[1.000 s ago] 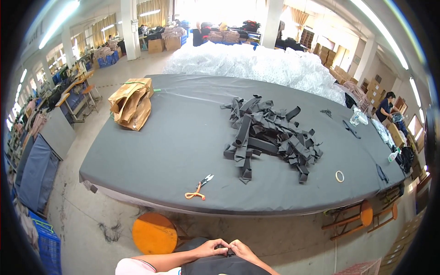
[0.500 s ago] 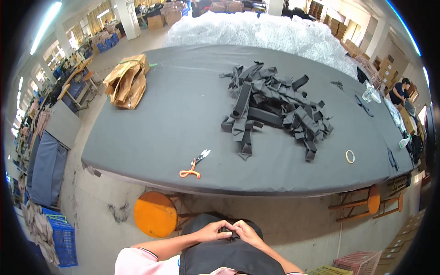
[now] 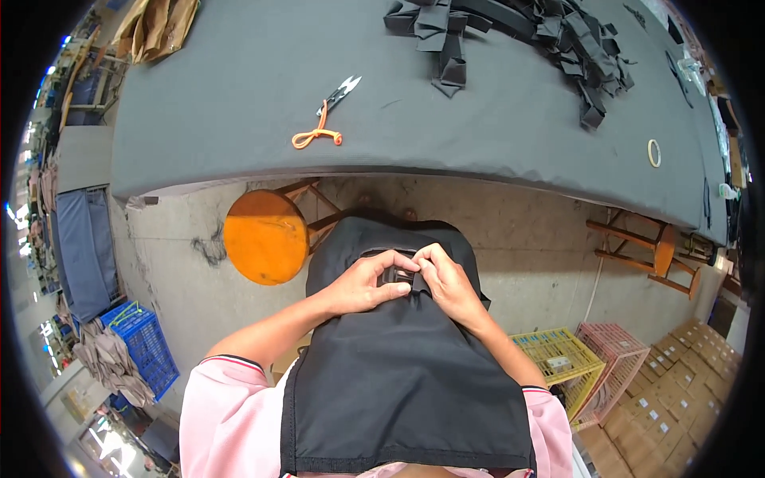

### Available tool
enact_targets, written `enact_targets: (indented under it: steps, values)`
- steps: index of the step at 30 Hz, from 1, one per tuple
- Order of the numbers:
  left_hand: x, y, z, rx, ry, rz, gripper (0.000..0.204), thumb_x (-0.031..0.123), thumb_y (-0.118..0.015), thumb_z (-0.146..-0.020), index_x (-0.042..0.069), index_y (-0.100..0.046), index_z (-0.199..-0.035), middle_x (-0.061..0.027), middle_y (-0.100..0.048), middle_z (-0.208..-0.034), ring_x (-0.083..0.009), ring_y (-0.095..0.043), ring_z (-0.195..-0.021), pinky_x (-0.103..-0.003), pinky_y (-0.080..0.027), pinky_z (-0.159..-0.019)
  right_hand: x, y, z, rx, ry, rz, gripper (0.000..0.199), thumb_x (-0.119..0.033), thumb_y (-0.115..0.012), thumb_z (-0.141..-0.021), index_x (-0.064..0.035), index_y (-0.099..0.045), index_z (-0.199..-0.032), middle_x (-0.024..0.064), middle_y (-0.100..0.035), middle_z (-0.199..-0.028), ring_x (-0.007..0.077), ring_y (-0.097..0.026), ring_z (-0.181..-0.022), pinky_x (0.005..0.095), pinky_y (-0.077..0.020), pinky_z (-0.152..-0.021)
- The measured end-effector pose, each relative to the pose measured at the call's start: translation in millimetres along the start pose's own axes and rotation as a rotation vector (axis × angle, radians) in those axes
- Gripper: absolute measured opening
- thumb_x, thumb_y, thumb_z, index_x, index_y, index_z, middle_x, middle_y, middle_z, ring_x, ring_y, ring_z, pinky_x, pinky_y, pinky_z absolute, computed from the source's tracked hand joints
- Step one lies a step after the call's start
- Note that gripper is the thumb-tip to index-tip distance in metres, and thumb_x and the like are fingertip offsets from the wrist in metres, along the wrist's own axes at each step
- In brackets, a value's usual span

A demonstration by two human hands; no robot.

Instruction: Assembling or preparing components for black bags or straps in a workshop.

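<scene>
Black fabric [image 3: 398, 374] covers my front and lap. Above it, my left hand [image 3: 362, 284] curves thumb and fingers around a small dark piece with slots [image 3: 396, 273], perhaps a buckle, at the fabric. My right hand [image 3: 448, 285] pinches the black material just beside it, the two hands' fingertips nearly meeting. Fingers hide much of the small piece. Beyond my lap, thread snips [image 3: 339, 95] with an orange cord looped at the handle lie on the dark grey covered table [image 3: 239, 111]. A heap of folded black fabric strips [image 3: 450, 56] rests farther back.
A round wooden stool [image 3: 267, 239] stands left of my knees; another stool [image 3: 637, 251] is at right. A tape roll [image 3: 654, 153] and brown paper bag [image 3: 159, 32] are on the table. Blue [image 3: 143, 350], yellow [image 3: 558, 354] and pink [image 3: 610, 362] crates flank me.
The view has tipped down, so the table sits higher and my lap shows larger. My hands stay together at the black fabric, with the slotted piece now visible between them.
</scene>
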State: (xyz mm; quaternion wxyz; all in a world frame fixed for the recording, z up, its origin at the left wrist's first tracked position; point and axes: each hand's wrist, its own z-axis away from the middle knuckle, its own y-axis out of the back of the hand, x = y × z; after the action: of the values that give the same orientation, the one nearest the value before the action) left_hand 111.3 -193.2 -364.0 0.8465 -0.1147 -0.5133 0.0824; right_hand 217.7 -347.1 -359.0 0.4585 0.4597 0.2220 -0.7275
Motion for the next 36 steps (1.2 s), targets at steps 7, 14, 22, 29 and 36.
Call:
enact_targets:
  steps: [7,14,22,29,36]
  values:
    - [6,17,12,-0.071,-0.079,-0.223,0.047,0.020,-0.060,-0.081,0.006,-0.040,-0.120,-0.0107,-0.053,-0.108,-0.0233,-0.052,-0.100,-0.034,-0.040,-0.087,-2,-22,-7,0.025,0.076,0.058,0.009,-0.007,-0.042,-0.089,-0.0017,-0.043,-0.096,0.0160,-0.057,-0.080,0.0298,-0.059,-0.074,0.0336,-0.0442,-0.065]
    - [21,26,16,-0.132,-0.074,-0.439,0.064,0.025,-0.061,-0.082,0.008,-0.022,-0.129,-0.0159,-0.042,-0.119,-0.0329,-0.050,-0.104,-0.039,-0.041,-0.088,-6,-33,-22,-0.003,-0.006,0.183,0.014,-0.008,-0.040,-0.089,-0.0081,-0.044,-0.102,0.0144,-0.058,-0.082,0.0274,-0.061,-0.078,0.0310,-0.0447,-0.067]
    - [22,28,6,0.014,-0.113,-0.412,0.080,0.021,-0.066,-0.076,0.010,-0.013,-0.135,-0.0217,-0.044,-0.123,-0.0334,-0.048,-0.111,-0.039,-0.038,-0.093,10,-41,-45,0.042,0.138,0.177,0.022,-0.008,-0.043,-0.085,-0.0028,-0.040,-0.107,0.0224,-0.058,-0.085,0.0393,-0.058,-0.080,0.0418,-0.0457,-0.065]
    - [22,44,-10,-0.109,-0.134,-0.544,0.066,0.022,-0.065,-0.078,0.005,-0.029,-0.131,-0.0143,-0.053,-0.101,-0.0232,-0.055,-0.095,-0.034,-0.044,-0.082,1,-22,-44,-0.105,0.011,0.184,0.024,-0.023,-0.039,-0.092,-0.0009,-0.047,-0.098,0.0161,-0.060,-0.083,0.0276,-0.060,-0.078,0.0365,-0.0460,-0.068]
    - [34,67,40,-0.173,-0.168,-0.561,0.045,0.014,-0.060,-0.080,0.009,-0.048,-0.122,-0.0112,-0.053,-0.099,-0.0233,-0.053,-0.092,-0.034,-0.043,-0.080,32,29,38,-0.129,-0.001,0.003,0.044,-0.026,-0.067,-0.075,-0.0037,-0.047,-0.108,0.0060,-0.055,-0.087,0.0133,-0.052,-0.083,0.0280,-0.0420,-0.074]
